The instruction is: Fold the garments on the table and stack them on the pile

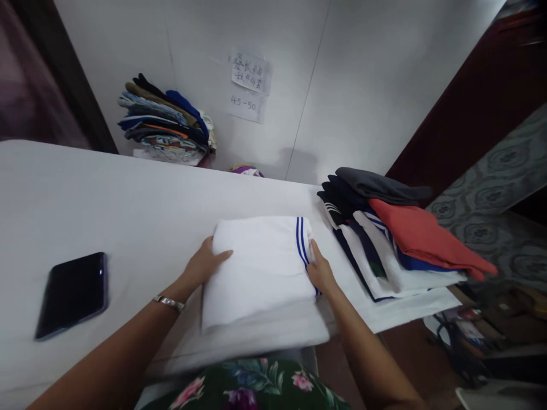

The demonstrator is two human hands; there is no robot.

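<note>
A folded white garment [256,267] with two blue stripes along its right side lies in front of me at the table's near edge. My left hand [205,263] grips its left edge, thumb on top and the other fingers hidden beneath. At the striped right edge, my right hand [320,269] holds the garment, its fingers partly hidden behind the cloth. The exact garment type cannot be made out from the folds.
A dark phone [73,293] lies on the white table [141,210] at left. To the right sits a stack of folded clothes, a red garment [423,233] near its top. Another clothes pile [164,122] stands beyond the far edge. Handwritten paper signs [250,74] hang on the wall.
</note>
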